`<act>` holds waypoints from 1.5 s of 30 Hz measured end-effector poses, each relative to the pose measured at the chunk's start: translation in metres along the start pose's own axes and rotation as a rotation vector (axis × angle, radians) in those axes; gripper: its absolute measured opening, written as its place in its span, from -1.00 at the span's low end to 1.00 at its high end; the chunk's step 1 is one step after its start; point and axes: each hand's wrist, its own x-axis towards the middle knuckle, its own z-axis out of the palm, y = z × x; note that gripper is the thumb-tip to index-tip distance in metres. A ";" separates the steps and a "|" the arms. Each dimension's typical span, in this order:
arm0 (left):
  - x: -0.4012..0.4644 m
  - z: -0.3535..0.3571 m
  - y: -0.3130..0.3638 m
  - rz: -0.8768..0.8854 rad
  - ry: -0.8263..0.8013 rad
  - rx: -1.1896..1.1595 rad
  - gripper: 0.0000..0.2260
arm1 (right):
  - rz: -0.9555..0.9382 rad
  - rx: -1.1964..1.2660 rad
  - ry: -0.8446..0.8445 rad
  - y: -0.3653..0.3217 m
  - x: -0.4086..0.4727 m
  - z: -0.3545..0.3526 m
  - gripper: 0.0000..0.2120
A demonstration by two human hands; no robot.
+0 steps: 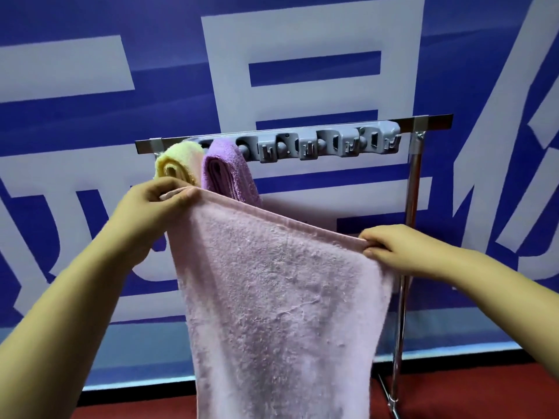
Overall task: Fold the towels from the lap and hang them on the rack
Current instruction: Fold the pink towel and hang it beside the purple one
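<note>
Pink towel (281, 297): terry, I see it hanging flat from its top hem, pinched at both upper corners. Yellow towel (178, 163) and purple towel (227, 170): folded, draped on rack (414, 189), just behind the left-hand grip.

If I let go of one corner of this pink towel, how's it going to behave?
The pink towel, pinched at its top corners by the left hand and right hand, hangs limp, so it would likely flop and swing toward the held side. Its fuzzy terry pile probably grips well, not slippery. It looks light enough for one hand.
</note>
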 end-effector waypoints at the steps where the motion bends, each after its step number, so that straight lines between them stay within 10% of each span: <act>1: 0.000 -0.002 -0.001 -0.020 0.009 -0.046 -0.90 | 0.014 0.036 0.045 0.002 0.001 -0.003 -0.92; 8: -0.002 -0.013 -0.004 -0.132 0.129 -0.264 -0.93 | 0.213 0.851 0.456 0.006 0.003 -0.018 -0.95; 20: -0.032 0.003 -0.017 -0.301 0.128 -0.665 -0.92 | 0.475 2.012 0.541 -0.025 -0.012 -0.022 -0.94; 25: -0.084 0.056 -0.006 -0.398 0.094 -0.769 -0.91 | 0.472 1.815 0.734 -0.067 -0.039 0.020 -0.89; 32: -0.132 0.115 0.015 -0.393 0.038 -0.700 -0.95 | 0.402 1.232 0.507 -0.117 -0.049 0.062 -0.83; 45: -0.152 0.124 0.034 -0.257 0.044 -0.455 -0.94 | 0.220 1.151 0.511 -0.136 -0.061 0.064 -0.75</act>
